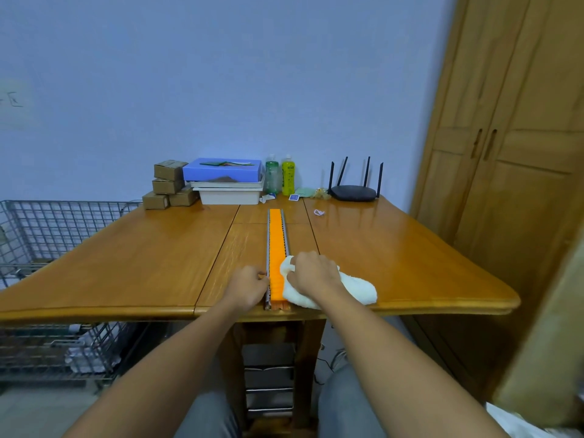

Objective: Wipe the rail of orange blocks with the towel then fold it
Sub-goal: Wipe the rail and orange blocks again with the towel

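Centrally, a long narrow rail of orange blocks in a grey metal channel (276, 248) lies on the glossy wooden table (126, 263), running from the near edge straight toward the far side. Its near end sits flush with the table's near edge.

Right hand (311, 273): grip closed around a bunched white terry towel (347, 287), knuckles up. Towel's left part presses against the right side of the rail near its near end; the rest trails right across the table top.

Left hand (248, 286): curled loosely, fingertips touching the rail's left grey edge, opposite the right hand. Nothing held that I can make out; how tightly the fingers close I cannot tell.

Far side, against the blue wall: stack of small brown cardboard boxes (167, 184) at left, blue flat box on white plastic trays (226, 181) beside it, clear green bottle (271, 175) and yellow-green bottle (288, 175) touching side by side, black four-antenna router (354, 188) to the right.

Wire mesh cart (47, 235) stands left of the table. Wooden wardrobe (505, 137) stands right.
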Available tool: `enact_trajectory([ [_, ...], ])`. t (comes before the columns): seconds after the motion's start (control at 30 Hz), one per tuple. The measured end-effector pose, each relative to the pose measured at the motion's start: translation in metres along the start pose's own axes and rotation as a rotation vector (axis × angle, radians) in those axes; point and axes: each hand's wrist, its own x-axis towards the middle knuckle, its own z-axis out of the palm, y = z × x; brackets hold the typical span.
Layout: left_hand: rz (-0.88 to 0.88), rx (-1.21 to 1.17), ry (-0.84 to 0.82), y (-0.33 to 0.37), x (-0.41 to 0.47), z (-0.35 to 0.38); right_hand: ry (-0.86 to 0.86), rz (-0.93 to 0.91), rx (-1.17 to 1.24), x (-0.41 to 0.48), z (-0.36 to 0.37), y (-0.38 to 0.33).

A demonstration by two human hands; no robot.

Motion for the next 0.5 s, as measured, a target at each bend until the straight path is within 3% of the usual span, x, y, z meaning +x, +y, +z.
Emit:
enact_trajectory([
  [0.5, -0.005, -0.005, -0.055, 0.005, -0.063, -0.010, 0.033, -0.017, -0.064, -0.069, -0.016, -0.010],
])
